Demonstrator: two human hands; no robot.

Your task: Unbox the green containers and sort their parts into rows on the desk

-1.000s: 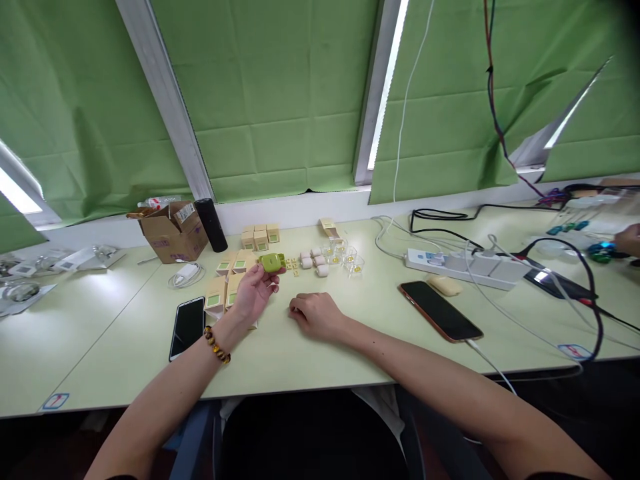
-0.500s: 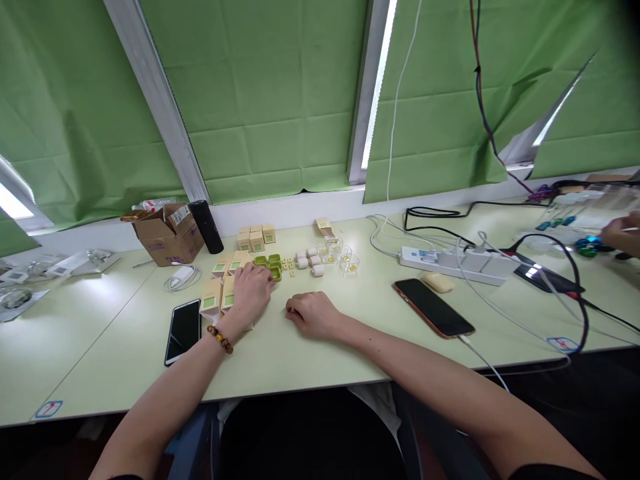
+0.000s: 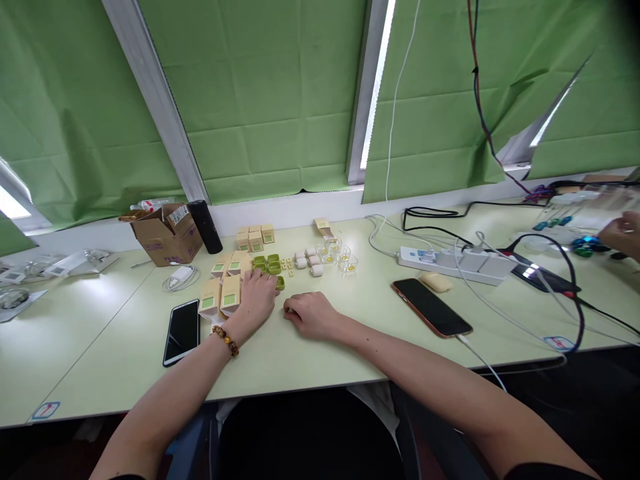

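Note:
My left hand reaches over the table with its fingers on a small green square tray, which shows just past the fingertips. Behind it sit several like green trays in a cluster. Cream cartons with green labels stand left of that hand. My right hand rests on the table in a loose curl, and nothing shows in it. Beyond the hands lie several tiny yellow pieces, pale pink-white cylinders and clear plastic cups with yellow spots.
One phone lies at left, another phone at right by a white power strip and cables. A cardboard box and black cylinder stand at the back. At far right is another person's hand.
My left hand has moved slightly toward me and to the right, with one green tray drawn away from the cluster. My right hand has stayed in place.

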